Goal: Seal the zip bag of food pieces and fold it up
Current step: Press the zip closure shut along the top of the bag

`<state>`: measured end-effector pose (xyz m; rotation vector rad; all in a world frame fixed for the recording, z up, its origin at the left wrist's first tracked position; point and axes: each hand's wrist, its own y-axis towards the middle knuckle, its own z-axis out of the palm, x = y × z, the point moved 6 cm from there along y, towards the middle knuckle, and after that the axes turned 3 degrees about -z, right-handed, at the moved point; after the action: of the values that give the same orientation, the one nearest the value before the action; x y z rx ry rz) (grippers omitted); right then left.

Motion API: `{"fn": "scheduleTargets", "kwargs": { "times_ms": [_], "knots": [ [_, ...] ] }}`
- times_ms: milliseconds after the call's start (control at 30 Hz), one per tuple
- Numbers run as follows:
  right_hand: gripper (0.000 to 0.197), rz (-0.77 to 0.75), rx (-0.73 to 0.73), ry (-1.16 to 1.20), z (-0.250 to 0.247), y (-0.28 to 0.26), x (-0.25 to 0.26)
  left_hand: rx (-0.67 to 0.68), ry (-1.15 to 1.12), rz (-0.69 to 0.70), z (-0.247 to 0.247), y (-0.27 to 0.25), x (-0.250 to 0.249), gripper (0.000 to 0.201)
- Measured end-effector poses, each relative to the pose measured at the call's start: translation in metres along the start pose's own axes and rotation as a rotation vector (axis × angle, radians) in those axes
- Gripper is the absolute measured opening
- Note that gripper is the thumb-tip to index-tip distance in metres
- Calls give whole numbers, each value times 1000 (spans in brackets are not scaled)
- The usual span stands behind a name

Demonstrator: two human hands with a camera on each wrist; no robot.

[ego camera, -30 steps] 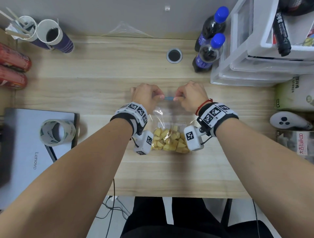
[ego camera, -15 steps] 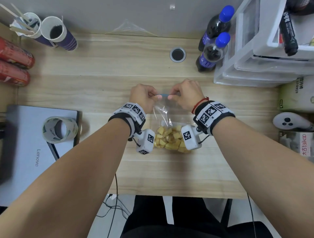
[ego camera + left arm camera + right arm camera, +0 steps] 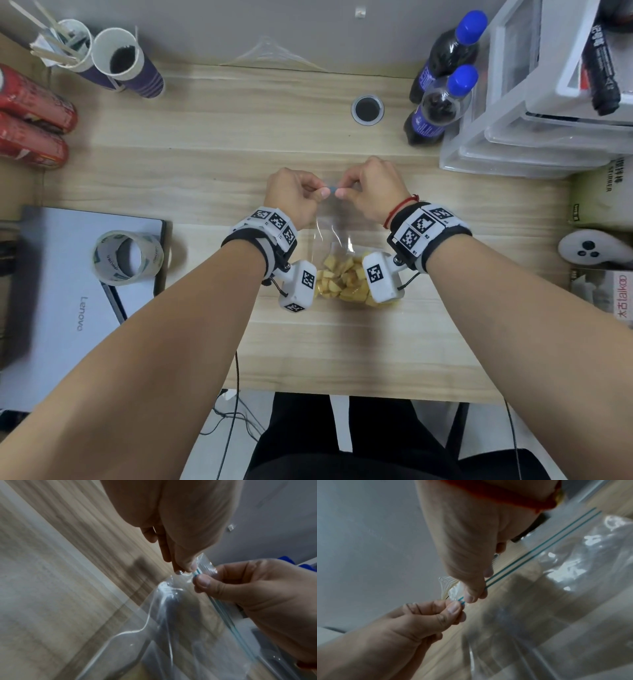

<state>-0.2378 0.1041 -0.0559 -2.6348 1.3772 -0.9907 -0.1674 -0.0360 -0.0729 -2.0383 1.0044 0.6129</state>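
Zip bag [image 3: 337,233], clear plastic, held up by its top edge over the middle of the bench [image 3: 239,144]. Left hand [image 3: 293,197] pinches the blue zip strip [image 3: 331,189] between thumb and forefinger; right hand [image 3: 371,192] pinches the same strip just beside it, so that only a short bit of blue shows between the two thumbs. Both grips are clenched on the strip, the remaining fingers curled in behind.

Left wrist view: the thumb tip of the left hand [image 3: 181,520] sits on the strip [image 3: 197,573], with the thumb of the right hand [image 3: 257,595] directly below it; the strip runs on down past the right palm as a double teal line. Right wrist view: two parallel teal lines [image 3: 539,549] run away from the right hand [image 3: 465,545] toward the far corner of the bag [image 3: 565,588]; the left hand [image 3: 412,623] holds the near end, where the plastic lip is bunched and creased. Whether the track is pressed shut along its length cannot be told.

Yellow food pieces [image 3: 346,281] lie heaped in the bottom of the bag, partly hidden by the two wrist cameras; the bag bottom appears to rest on the bench.

On the bench to the left: a roll of tape [image 3: 128,257] on a closed Lenovo laptop [image 3: 68,298]. At the rear: two paper cups [image 3: 113,61], two blue-capped bottles [image 3: 442,96] and a stack of clear plastic drawers [image 3: 534,130].
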Motion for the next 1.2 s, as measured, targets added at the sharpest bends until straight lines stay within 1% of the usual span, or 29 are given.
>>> {"fn": "scheduleTargets", "kwargs": {
  "times_ms": [100, 167, 300, 400, 500, 567, 667, 733, 800, 866, 966, 1066, 1200],
  "knots": [
    [12, 7, -2, -25, 0, 3, 2, 51, -39, 5, 2, -2, -2, 10],
    [13, 9, -7, -18, -1, 3, 3, 61, -60, 12, 3, -2, -4, 13],
    [18, 7, 22, -25, 2, 1, 1, 1, 7, -1, 1, 0, -1, 11],
    [16, 48, 22, -23, -1, -1, -10, -23, -1, -5, -3, 3, 1, 12],
    [13, 86, 1, -34, -4, -2, -18, 6, 3, 7, 1, 3, -2, 14],
    [15, 93, -11, -36, -4, -2, -19, 39, -14, 3, 6, 3, -3, 15],
    [18, 75, -7, -22, -5, -5, -18, 90, 25, 19, 10, 3, -4, 10],
    [21, 58, 9, -39, -6, -7, -20, 54, 46, 26, 7, 3, -4, 8],
    [22, 77, 11, -80, -9, -9, -29, 22, 36, 18, 6, 3, -5, 9],
    [22, 100, -7, -94, -11, -12, -35, 26, 41, 11, 8, 2, -6, 9],
    [21, 121, -40, -75, -13, -14, -36, 7, 11, 16, 9, 1, -8, 10],
    [25, 141, -18, -42, -16, -14, -40, -3, 2, 8, 7, 1, -6, 6],
    [31, 191, -44, 7, -23, -18, -55, 2, -33, -19, 4, 3, -2, 9]
  ]
}}
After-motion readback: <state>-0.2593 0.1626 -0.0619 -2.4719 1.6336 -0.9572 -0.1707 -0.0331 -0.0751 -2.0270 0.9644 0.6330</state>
